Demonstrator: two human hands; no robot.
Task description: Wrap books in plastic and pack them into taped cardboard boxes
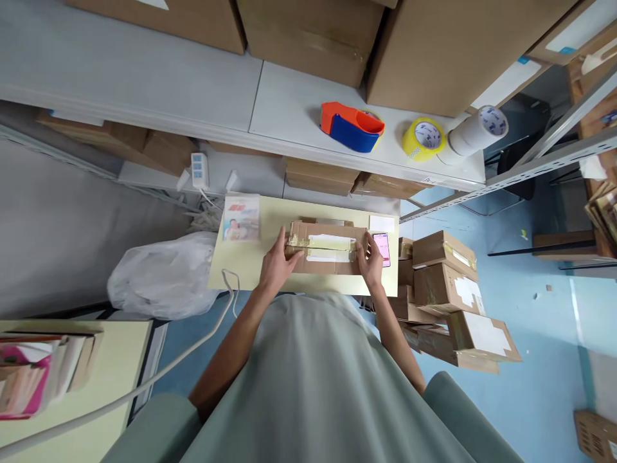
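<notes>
A long cardboard box [328,262] rests on the pale yellow table [241,273] in front of me. A white label and strips of tape run along its top, with a seam across the middle. My left hand [277,262] grips the box's left end, thumb on top and fingers along the far side. At the opposite end my right hand [371,262] holds it with the fingers curled round the corner. A phone [382,249] with a lit pink screen lies just right of that hand. Behind the box, part of a further cardboard piece shows.
A printed leaflet [241,218] and a white paper [382,223] lie on the table. On the shelf [289,96] stand an orange-and-blue tape dispenser [351,125], yellow tape [423,138] and white rolls [477,132]. Boxes [446,292] pile up at right; a plastic bag [161,273] sits left.
</notes>
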